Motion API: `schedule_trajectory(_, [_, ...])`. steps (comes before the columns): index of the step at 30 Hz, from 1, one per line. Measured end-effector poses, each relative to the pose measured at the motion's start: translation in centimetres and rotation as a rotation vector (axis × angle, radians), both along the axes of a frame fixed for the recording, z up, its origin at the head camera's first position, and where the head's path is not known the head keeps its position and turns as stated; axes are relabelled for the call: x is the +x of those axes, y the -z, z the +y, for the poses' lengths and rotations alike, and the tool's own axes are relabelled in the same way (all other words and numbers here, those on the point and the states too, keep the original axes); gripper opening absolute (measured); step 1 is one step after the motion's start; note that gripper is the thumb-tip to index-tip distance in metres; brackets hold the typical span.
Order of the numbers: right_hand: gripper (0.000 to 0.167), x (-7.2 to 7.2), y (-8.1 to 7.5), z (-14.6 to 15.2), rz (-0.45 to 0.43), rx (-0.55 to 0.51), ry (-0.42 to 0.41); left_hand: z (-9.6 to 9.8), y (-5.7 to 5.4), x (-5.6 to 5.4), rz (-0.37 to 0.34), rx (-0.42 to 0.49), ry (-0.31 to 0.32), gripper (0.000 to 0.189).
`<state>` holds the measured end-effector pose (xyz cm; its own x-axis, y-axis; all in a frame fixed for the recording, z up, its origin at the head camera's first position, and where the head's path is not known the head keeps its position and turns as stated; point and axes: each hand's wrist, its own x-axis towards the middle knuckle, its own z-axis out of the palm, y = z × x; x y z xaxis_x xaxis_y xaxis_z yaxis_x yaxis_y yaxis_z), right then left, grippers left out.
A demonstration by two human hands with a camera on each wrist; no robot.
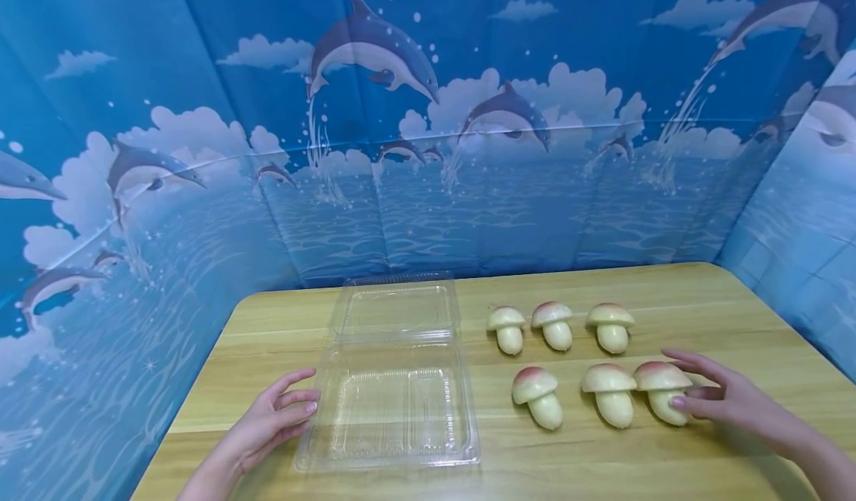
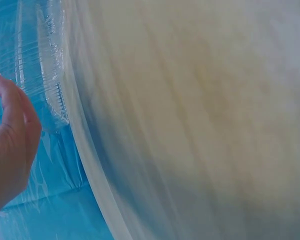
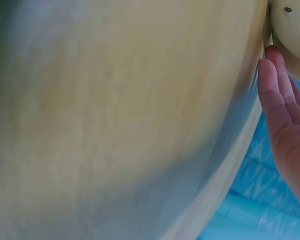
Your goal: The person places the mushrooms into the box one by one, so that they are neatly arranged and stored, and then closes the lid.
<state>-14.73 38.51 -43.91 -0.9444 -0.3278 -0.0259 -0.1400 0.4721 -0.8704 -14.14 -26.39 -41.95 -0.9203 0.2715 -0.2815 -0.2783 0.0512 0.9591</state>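
Observation:
In the head view my right hand (image 1: pixel 735 397) is at the rightmost mushroom-shaped piece (image 1: pixel 664 401) of the front row, which has a pink-tinged cap and a pale stem. The thumb overlaps its stem while the index finger extends past the cap. In the right wrist view the fingers look mostly straight beside a pale rounded piece (image 3: pixel 295 30). On the other side, my left hand (image 1: pixel 267 427) has loosely bent fingers, with the fingertips right at the left edge of an opened clear plastic clamshell box (image 1: pixel 388 460). Nothing shows inside the box.
Two more mushroom-shaped pieces, one in the middle (image 1: pixel 610 401) and one at the left (image 1: pixel 538 397), share the front row. Three others (image 1: pixel 552 330) form a row behind. All lie on a wood-grain table (image 1: pixel 267 330), with a blue dolphin-print curtain (image 1: pixel 428 211) around it.

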Motion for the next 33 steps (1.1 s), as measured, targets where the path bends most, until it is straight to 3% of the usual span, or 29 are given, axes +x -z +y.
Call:
schedule_trajectory(9, [0.061,-0.29,0.13,0.03,-0.049,-0.065,-0.082,0.01,0.04,0.10,-0.008,0.027,0.012,0.067])
schedule_trajectory(23, [0.054,-0.64,0.23,0.11,-0.122,-0.125,-0.095,-0.21,0.06,-0.02,0.013,0.028,0.043,0.061])
schedule_trajectory(33, [0.054,-0.71,0.19,0.36,-0.177,-0.165,-0.081,-0.12,0.14,-0.16,0.011,0.019,0.035,0.067])
